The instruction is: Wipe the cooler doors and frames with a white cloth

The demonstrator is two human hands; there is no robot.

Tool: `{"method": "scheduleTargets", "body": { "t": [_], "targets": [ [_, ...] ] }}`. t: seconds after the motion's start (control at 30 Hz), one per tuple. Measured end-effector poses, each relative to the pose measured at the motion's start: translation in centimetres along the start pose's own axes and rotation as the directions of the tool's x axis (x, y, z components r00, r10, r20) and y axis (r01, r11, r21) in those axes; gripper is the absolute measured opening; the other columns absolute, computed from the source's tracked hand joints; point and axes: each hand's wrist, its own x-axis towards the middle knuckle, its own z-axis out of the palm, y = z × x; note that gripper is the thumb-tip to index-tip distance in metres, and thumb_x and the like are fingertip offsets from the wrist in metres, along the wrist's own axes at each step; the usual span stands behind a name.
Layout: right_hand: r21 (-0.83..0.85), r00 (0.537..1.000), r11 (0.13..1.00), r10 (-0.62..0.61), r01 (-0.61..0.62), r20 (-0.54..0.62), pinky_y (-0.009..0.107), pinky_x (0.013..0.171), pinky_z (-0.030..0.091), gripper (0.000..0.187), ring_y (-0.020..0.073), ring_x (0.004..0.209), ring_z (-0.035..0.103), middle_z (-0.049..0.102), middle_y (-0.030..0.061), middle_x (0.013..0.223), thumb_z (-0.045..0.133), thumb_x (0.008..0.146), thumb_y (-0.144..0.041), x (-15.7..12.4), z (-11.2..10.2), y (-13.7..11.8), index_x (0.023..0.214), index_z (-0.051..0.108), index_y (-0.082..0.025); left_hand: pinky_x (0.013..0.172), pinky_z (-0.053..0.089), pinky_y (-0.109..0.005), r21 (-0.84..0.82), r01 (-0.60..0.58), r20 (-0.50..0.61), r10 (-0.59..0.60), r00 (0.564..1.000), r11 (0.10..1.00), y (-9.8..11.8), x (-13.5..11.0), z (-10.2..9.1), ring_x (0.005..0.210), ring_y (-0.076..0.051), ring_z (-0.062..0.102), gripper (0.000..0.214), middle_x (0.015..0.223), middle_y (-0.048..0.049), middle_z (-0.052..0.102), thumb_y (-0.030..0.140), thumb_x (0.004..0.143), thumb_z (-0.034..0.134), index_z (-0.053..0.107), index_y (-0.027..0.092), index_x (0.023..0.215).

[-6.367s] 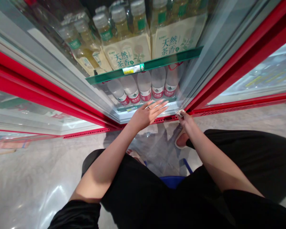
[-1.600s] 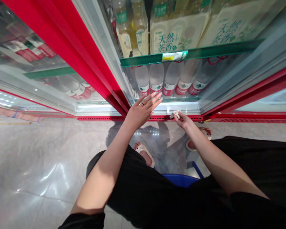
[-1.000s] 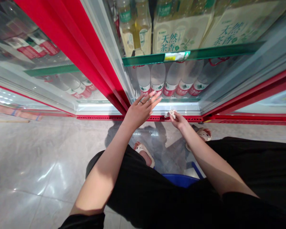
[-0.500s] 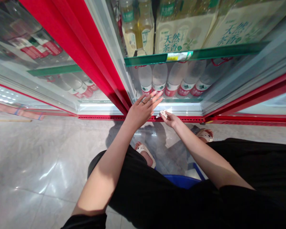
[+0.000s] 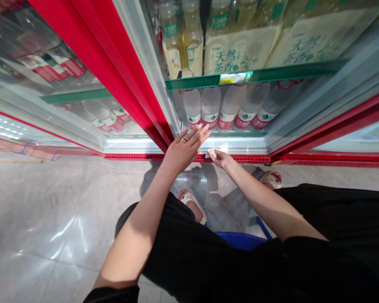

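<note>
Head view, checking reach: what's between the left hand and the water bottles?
Head view: the cooler's glass door separates the left hand from the water bottles.

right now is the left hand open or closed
Open: the left hand has its fingers spread apart and holds nothing.

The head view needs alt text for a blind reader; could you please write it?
A person's right hand holds a white tissue against the base of a red-framed glass cooler door, the left hand spread beside it; bottled tea and water stand behind the glass.
</note>
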Motion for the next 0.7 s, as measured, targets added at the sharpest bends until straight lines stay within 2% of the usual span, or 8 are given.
{"method": "scheduleTargets", "body": {
  "t": [0.1,0.23,0.33,0.4,0.5,0.6,0.7],
  "targets": [
    [0.006,0.996,0.999,0.039,-0.038,-0.085,0.036,0.083,0.068,0.035,0.0192,0.100,0.075,0.074,0.0077,0.126,0.074,0.106,-0.040,-0.4,0.3,-0.4,0.134,0.069,-0.018,0.141,0.035,-0.047,0.003,0.024,-0.007,-0.024,1.000,1.000,-0.4,-0.8,0.3,0.172,-0.024,0.035,0.071,0.183,-0.0061,0.039,0.017,0.107,0.053,0.037,0.019,0.176],
    [0.026,0.987,0.999,0.022,-0.018,-0.157,0.034,0.080,0.067,0.033,0.0178,0.097,0.075,0.075,0.0068,0.123,0.074,0.107,-0.038,-1.0,-0.9,-1.6,0.132,0.070,-0.018,0.141,0.035,-0.048,0.000,0.047,-0.021,-0.047,0.999,0.999,-1.2,-2.2,0.9,0.172,-0.024,0.033,0.070,0.183,-0.0069,0.037,0.021,0.108,0.054,0.036,0.019,0.176],
    [0.029,0.976,1.000,0.007,-0.001,-0.218,0.039,0.087,0.068,0.037,0.0206,0.105,0.075,0.073,0.0085,0.130,0.074,0.106,-0.041,-1.0,-1.4,-1.8,0.136,0.069,-0.019,0.140,0.036,-0.048,0.002,0.060,-0.014,-0.060,0.998,0.998,-1.7,-2.9,1.3,0.172,-0.025,0.034,0.068,0.183,-0.0076,0.038,0.021,0.109,0.053,0.038,0.018,0.175],
    [0.023,0.971,1.000,0.013,-0.008,-0.239,0.044,0.093,0.067,0.041,0.0232,0.112,0.074,0.072,0.0098,0.136,0.074,0.106,-0.042,-0.7,-1.0,-1.4,0.139,0.068,-0.019,0.140,0.036,-0.048,0.009,0.069,-0.006,-0.069,0.998,0.998,-1.8,-3.2,1.5,0.172,-0.025,0.034,0.067,0.182,-0.0080,0.039,0.021,0.109,0.052,0.039,0.017,0.175],
    [0.004,0.974,0.999,0.044,-0.045,-0.222,0.046,0.096,0.067,0.042,0.0244,0.115,0.074,0.071,0.0103,0.139,0.074,0.106,-0.043,-0.3,0.4,-0.4,0.141,0.067,-0.019,0.141,0.034,-0.047,0.022,0.083,0.022,-0.083,0.996,0.996,-1.9,-3.3,1.3,0.172,-0.024,0.032,0.067,0.183,-0.0077,0.038,0.022,0.109,0.052,0.039,0.017,0.175],
    [-0.026,0.984,0.996,0.079,-0.084,-0.162,0.043,0.092,0.068,0.039,0.0227,0.111,0.075,0.073,0.0095,0.135,0.075,0.106,-0.041,-0.4,1.7,0.4,0.138,0.069,-0.019,0.142,0.032,-0.047,0.031,0.100,0.041,-0.101,0.994,0.995,-1.9,-3.3,1.0,0.173,-0.023,0.030,0.068,0.184,-0.0070,0.037,0.023,0.109,0.052,0.037,0.019,0.176],
    [-0.055,0.990,0.995,0.079,-0.086,-0.113,0.039,0.087,0.068,0.036,0.0207,0.105,0.075,0.074,0.0085,0.130,0.075,0.106,-0.039,-0.8,1.9,0.5,0.135,0.070,-0.018,0.143,0.031,-0.046,0.024,0.114,0.020,-0.114,0.993,0.993,-2.0,-3.3,0.6,0.173,-0.023,0.030,0.068,0.184,-0.0063,0.036,0.022,0.109,0.051,0.036,0.019,0.176]
  ]
}}
